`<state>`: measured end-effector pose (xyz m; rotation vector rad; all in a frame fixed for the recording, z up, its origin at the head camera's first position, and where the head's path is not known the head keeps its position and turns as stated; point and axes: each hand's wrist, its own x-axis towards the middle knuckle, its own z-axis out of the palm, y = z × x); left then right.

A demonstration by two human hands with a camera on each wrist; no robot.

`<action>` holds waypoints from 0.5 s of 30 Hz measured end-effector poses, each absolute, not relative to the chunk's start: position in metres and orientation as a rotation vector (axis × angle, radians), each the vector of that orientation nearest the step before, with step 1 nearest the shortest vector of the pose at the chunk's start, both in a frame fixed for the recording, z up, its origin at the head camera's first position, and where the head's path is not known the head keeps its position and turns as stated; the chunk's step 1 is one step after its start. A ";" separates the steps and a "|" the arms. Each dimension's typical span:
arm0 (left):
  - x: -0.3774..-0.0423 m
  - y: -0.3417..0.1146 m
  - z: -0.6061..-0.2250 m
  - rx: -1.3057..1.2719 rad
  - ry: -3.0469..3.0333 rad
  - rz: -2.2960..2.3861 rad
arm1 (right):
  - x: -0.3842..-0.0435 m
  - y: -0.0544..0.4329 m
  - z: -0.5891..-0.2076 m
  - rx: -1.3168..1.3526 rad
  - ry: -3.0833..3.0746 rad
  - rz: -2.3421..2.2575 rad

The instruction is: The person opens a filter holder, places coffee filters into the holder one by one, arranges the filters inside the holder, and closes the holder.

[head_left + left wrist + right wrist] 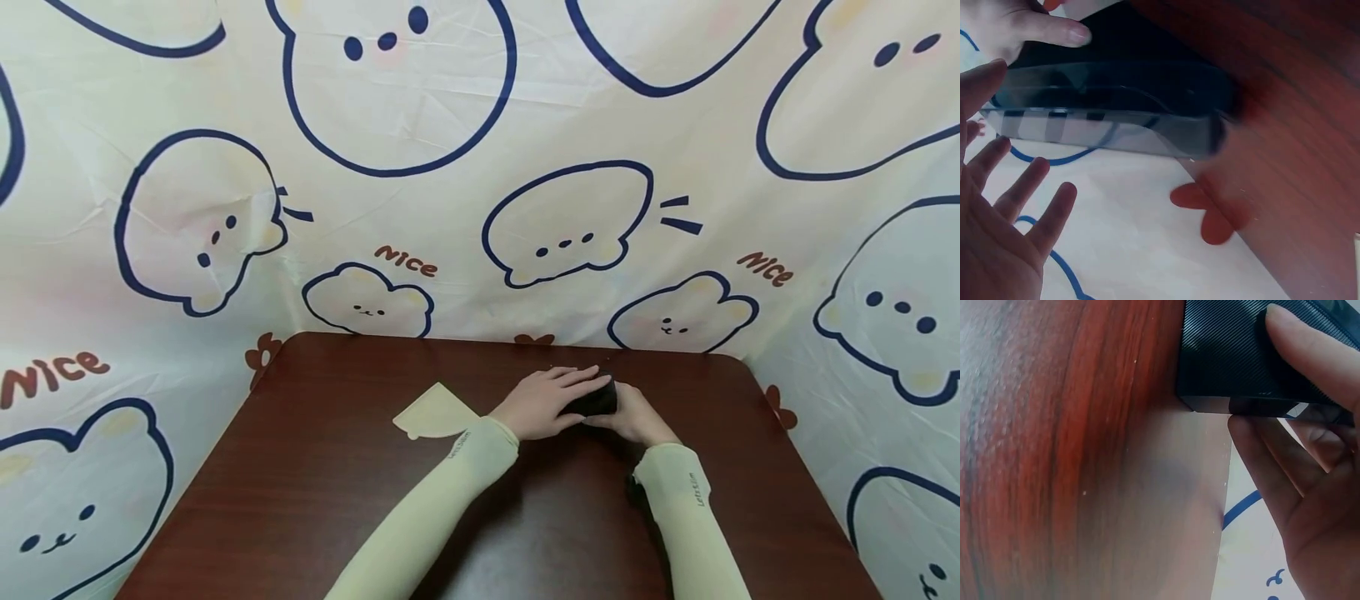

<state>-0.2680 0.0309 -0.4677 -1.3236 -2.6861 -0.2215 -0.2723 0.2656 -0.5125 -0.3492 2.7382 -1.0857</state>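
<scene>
A black box [602, 402] with a finely ribbed face and glossy sides is near the far side of the table, between both hands. My right hand [637, 415] grips it. In the right wrist view, the thumb of that hand [1319, 531] lies on the ribbed face of the box [1229, 362], with the fingers against the opposite side. My left hand [534, 406] reaches over the box from the left. In the left wrist view, this hand [1000, 231] has its fingers spread and fairly straight, close beside the glossy side of the box [1129, 90].
A pale yellow flat piece [435, 410] lies on the brown wooden table [322, 500], left of my left hand. A light curtain [465, 208] with blue-outlined bear drawings hangs behind the table and along both sides.
</scene>
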 end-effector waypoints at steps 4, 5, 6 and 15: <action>-0.270 0.040 -0.464 -1.305 -2.683 -0.229 | -0.273 0.260 -0.513 -0.339 2.745 -1.061; -0.271 0.042 -0.463 -1.309 -2.688 -0.244 | -0.273 0.259 -0.513 -0.348 2.751 -1.047; -0.272 0.044 -0.462 -1.312 -2.693 -0.255 | -0.273 0.257 -0.513 -0.349 2.755 -1.044; -0.280 0.056 -0.461 -1.322 -2.678 -0.315 | -0.274 0.255 -0.513 -0.294 2.724 -1.108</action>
